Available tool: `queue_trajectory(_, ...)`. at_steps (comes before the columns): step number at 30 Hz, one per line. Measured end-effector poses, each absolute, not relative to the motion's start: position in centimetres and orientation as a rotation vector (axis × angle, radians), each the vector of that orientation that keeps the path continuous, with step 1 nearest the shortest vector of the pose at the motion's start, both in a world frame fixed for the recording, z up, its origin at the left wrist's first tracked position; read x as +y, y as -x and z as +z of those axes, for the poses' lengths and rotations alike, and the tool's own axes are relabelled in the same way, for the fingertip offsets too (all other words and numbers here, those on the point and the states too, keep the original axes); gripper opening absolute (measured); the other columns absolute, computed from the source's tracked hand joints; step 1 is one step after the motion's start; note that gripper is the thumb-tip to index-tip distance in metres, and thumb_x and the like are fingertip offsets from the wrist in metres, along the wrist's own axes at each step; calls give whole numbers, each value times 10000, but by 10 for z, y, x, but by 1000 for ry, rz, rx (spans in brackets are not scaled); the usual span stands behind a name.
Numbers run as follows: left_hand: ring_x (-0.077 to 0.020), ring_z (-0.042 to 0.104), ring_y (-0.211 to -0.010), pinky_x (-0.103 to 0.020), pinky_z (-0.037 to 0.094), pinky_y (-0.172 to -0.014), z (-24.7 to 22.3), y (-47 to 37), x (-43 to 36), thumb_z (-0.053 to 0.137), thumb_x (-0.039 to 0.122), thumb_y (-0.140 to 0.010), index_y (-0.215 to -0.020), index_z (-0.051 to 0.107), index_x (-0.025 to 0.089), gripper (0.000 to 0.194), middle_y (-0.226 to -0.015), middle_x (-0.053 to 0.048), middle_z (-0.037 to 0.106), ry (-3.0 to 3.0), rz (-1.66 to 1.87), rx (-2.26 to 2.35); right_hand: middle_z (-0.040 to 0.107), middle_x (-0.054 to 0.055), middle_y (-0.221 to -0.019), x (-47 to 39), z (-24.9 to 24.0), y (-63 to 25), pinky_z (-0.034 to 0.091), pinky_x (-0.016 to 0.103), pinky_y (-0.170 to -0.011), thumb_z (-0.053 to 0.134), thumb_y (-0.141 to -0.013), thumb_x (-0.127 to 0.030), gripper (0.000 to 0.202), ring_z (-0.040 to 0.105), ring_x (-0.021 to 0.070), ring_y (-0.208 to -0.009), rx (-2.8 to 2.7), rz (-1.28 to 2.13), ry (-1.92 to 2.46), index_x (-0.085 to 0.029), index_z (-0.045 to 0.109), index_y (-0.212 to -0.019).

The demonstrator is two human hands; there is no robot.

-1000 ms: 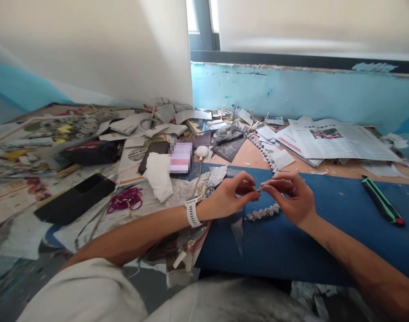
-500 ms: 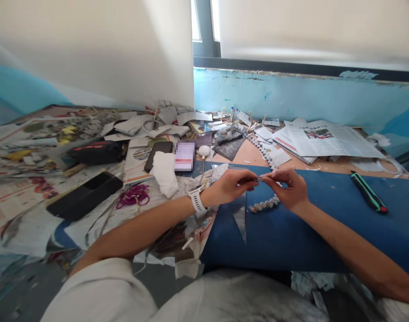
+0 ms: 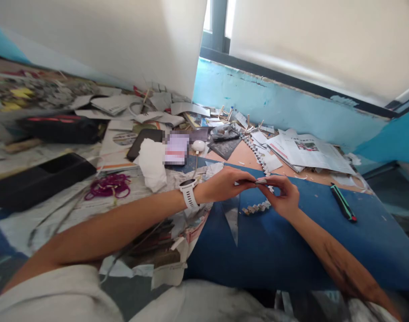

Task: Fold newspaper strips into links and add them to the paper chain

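Above the blue mat (image 3: 278,250), my left hand (image 3: 229,183) and my right hand (image 3: 281,192) meet at their fingertips. Both pinch a small folded grey paper piece (image 3: 260,182) between them. A zigzag chain of folded paper (image 3: 256,208) lies on the mat just below my right hand, and its other stretch (image 3: 254,150) runs up behind that hand toward the back. Part of the chain is hidden by my right hand. To the left of the chain, a clear triangular ruler (image 3: 231,221) rests on the mat, partly under my left wrist.
A green and black cutter (image 3: 343,203) lies at the right. Newspapers (image 3: 311,150) are stacked at the back right. On the left are purple cord (image 3: 110,187), white tissue (image 3: 152,165), a phone (image 3: 176,150), a black case (image 3: 40,179) and many paper scraps.
The view has tilted and turned toward the right. My fingertips have come together, and the small paper piece between them shows more clearly.
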State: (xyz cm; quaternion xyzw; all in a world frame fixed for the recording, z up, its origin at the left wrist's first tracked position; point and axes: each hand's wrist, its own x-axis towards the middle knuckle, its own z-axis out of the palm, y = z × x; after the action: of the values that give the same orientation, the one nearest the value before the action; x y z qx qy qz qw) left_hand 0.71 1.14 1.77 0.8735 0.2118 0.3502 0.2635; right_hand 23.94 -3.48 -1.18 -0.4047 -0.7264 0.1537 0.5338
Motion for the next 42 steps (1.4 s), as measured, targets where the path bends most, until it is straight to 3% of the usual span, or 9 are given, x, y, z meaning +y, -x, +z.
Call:
queue_trajectory(3, -162, 749, -828, -244, 527, -769, 15, -10, 11, 653, 250, -985, -1149, 758, 161, 214, -969, -74, 814, -2340, 926, 528, 821, 29, -966, -31, -14, -242, 697, 386, -816, 823, -859, -275, 271, 812, 227, -867, -1684, 375, 975, -249, 662, -1076)
queue_trajectory(9, -157, 730, -757, -250, 533, -723, 9, -18, 3, 680, 251, -965, -1146, 734, 145, 216, -908, -68, 805, -2197, 973, 587, 826, 44, -1020, -29, -14, -247, 700, 394, -807, 831, -852, -306, 387, 811, 242, -917, -1687, 566, 992, -262, 625, -1176)
queue_trajectory(18, -192, 766, -848, -285, 591, -790, 9, -30, 6, 726, 307, -941, -1149, 702, 116, 283, -937, -96, 801, -2082, 953, 584, 808, 21, -887, -21, -20, -257, 677, 316, -688, 830, -857, -346, 201, 790, 198, -738, -1659, 597, 1094, -235, 748, -1003)
queue_trajectory(27, -165, 743, -824, -270, 592, -771, 0, -36, 12, 622, 333, -1005, -1096, 732, 128, 250, -919, -88, 792, -1857, 956, 591, 800, 21, -939, -22, -20, -257, 682, 345, -766, 818, -862, -311, 164, 788, 205, -824, -1681, 454, 1067, -250, 744, -995)
queue_trajectory(33, -145, 695, -769, -245, 563, -682, 0, -33, 15, 730, 346, -932, -1052, 744, 122, 254, -902, -81, 774, -1763, 918, 609, 793, 40, -1059, -26, -12, -255, 673, 355, -788, 786, -882, -246, 165, 769, 219, -967, -1796, 485, 998, -280, 769, -1043)
queue_trajectory(39, -166, 737, -880, -268, 598, -777, -3, -28, 15, 777, 319, -890, -1059, 753, 138, 249, -975, -81, 789, -1678, 879, 599, 762, 53, -1168, -24, -5, -258, 628, 393, -945, 738, -899, -167, 228, 756, 220, -1041, -2022, 412, 920, -300, 767, -1082)
queue_trajectory(42, -185, 750, -883, -302, 621, -795, -4, -26, 12, 783, 311, -878, -1073, 742, 123, 274, -984, -100, 790, -1598, 822, 613, 747, 70, -1196, -22, -6, -261, 620, 379, -933, 712, -911, -142, 251, 749, 215, -1061, -2127, 450, 888, -281, 757, -1115)
